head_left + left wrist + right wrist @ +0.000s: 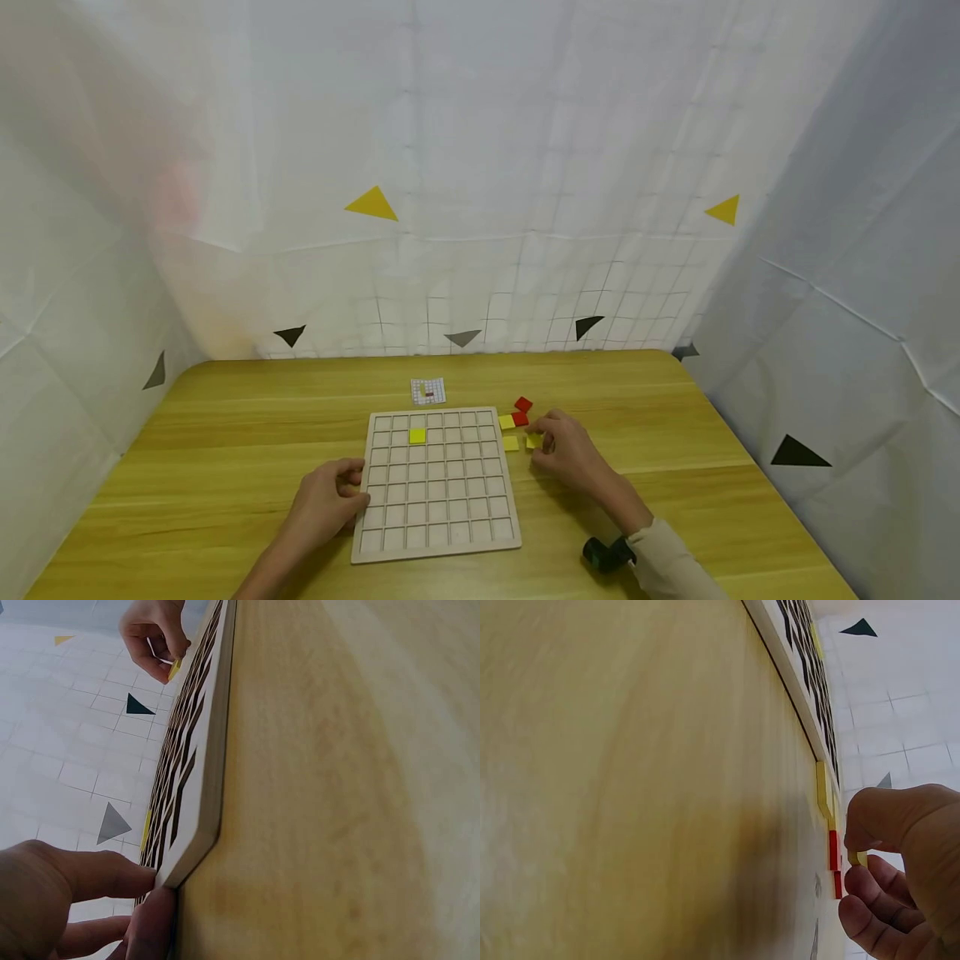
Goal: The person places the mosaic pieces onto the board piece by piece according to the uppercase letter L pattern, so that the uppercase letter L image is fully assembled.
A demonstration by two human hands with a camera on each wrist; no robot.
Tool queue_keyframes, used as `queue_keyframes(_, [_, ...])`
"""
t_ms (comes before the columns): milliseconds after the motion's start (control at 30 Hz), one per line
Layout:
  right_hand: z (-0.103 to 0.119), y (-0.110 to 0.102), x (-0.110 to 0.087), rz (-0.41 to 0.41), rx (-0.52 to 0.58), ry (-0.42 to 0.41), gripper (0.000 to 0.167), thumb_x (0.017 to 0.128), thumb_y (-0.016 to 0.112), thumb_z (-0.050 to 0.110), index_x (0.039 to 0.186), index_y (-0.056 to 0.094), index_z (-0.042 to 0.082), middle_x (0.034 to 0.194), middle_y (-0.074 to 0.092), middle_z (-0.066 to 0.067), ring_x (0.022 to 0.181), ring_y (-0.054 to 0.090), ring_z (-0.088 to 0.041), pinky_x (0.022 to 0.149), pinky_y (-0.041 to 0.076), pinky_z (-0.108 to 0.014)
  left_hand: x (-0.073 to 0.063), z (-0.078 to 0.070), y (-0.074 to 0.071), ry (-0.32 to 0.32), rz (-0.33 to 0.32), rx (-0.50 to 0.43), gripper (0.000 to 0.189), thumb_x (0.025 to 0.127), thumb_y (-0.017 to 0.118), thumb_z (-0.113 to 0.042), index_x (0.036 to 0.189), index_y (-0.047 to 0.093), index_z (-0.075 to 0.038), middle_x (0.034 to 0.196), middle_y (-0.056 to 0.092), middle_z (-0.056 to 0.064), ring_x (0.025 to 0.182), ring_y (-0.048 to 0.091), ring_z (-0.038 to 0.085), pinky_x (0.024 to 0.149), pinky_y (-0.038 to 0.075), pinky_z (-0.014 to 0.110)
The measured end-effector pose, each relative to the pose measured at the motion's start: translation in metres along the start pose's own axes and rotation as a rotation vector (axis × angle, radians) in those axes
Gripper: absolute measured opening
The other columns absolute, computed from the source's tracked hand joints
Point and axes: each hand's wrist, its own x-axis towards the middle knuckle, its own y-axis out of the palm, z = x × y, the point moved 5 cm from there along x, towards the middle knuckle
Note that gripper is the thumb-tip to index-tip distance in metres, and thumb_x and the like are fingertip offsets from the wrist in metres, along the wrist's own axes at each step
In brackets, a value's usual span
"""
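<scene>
A square wooden grid board [435, 552] lies on the table, with one yellow tile [417, 436] in a cell near its far edge. At the board's left side, my left hand [322, 502] grips the rim between thumb [112, 874] and fingers. Off the board's right side, my right hand [572, 454] pinches a yellow square tile [857, 858] between thumb and fingertips. Beside that hand lie two yellow tiles [511, 444] close to the board's edge. Two red tiles [523, 404] lie just behind them, one touching a yellow tile.
Behind the board lies a small printed card [427, 391] with a grid pattern and coloured marks. A dark green and black object [603, 554] sits by the right sleeve [675, 560]. White sheeting [480, 275] with triangles encloses the wooden table [225, 467] at the back and sides.
</scene>
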Motion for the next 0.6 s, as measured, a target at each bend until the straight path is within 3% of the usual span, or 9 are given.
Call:
queue_keyframes(333, [0.009,0.002,-0.001,-0.028,0.017,-0.086,0.034,0.072,0.074,-0.005,0.105,0.075,0.004,0.094,0.06,-0.003,0.07,0.054,-0.015,0.058,0.047,-0.025,0.0,0.0,0.0,-0.005,-0.008,-0.003,0.051,0.078,0.078,0.004,0.127,0.063,0.005,0.101,0.063,0.008,0.081,0.064,0.018,0.053,0.055,0.032])
queue_keyframes(600, [0.016,0.004,-0.001,-0.028,0.016,-0.101,0.033,0.073,0.076,-0.005,0.104,0.075,0.004,0.094,0.059,-0.002,0.071,0.055,-0.017,0.059,0.047,-0.024,-0.001,0.0,-0.001,0.002,0.004,-0.003,0.052,0.078,0.079,0.003,0.127,0.062,0.006,0.101,0.063,0.008,0.082,0.064,0.018,0.054,0.055,0.032])
